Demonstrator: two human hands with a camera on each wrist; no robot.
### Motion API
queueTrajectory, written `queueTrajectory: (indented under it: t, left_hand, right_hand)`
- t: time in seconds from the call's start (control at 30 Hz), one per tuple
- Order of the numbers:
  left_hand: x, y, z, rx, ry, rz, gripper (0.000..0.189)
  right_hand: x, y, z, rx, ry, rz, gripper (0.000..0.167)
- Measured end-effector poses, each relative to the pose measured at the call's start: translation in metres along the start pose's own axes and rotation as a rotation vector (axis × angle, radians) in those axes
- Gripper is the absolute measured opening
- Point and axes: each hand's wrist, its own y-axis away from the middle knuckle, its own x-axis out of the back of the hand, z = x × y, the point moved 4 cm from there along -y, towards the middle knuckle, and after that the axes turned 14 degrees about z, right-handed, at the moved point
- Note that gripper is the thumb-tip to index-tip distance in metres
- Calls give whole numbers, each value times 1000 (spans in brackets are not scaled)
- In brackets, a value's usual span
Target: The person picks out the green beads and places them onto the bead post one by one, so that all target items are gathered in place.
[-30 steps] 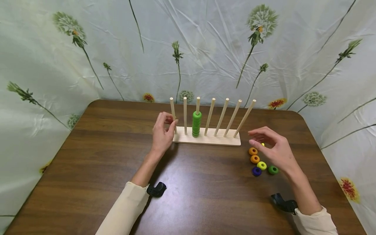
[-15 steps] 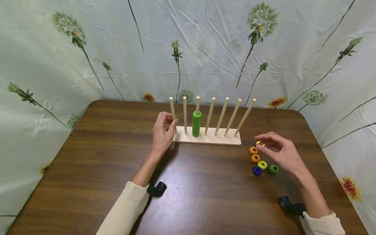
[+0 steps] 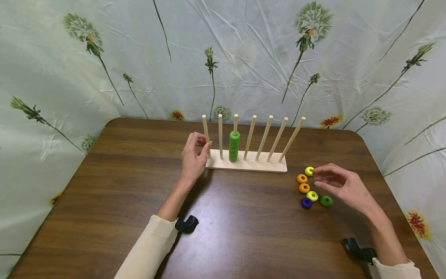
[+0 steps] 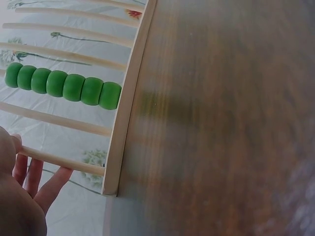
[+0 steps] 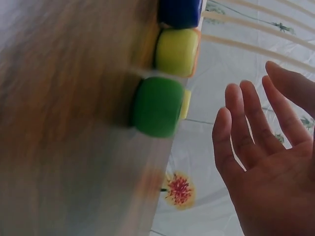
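A wooden rack (image 3: 261,166) with several upright pegs stands toward the back of the table. Green beads (image 3: 234,146) are stacked on its third peg from the left. With thumb and fingers, my left hand (image 3: 194,161) pinches the leftmost peg (image 4: 74,163). Right of the rack lie loose beads: a yellow bead (image 3: 308,171) at the back, two orange beads (image 3: 304,188), another yellow bead (image 3: 312,196), a dark blue bead (image 3: 306,203) and a green bead (image 5: 157,107). My right hand (image 3: 343,186) hovers beside them, fingers loosely bent, holding nothing.
The brown wooden table (image 3: 244,232) has rounded back corners. A light curtain (image 3: 251,58) with a dandelion print hangs right behind it and along its sides. Black bands with camera mounts (image 3: 187,224) sit on both wrists.
My right hand has moved right and toward me, away from the rack, so the back yellow bead is now mostly uncovered. My left hand stays on the leftmost peg.
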Motion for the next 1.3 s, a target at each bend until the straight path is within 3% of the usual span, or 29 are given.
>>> queueTrajectory:
  t: [0.4,0.9,1.3]
  left_hand:
    - [-1,1,0,-2,-2,1,14]
    - [0,0,-1,-8,-1,2,13]
    - [0,0,1,-3,0,-1,14]
  right_hand:
    - [5,10,15,-4,-20,-74,40]
    - [6,16,34,-86,42,-264,51]
    - [7,21,42,-65,0,-303,57]
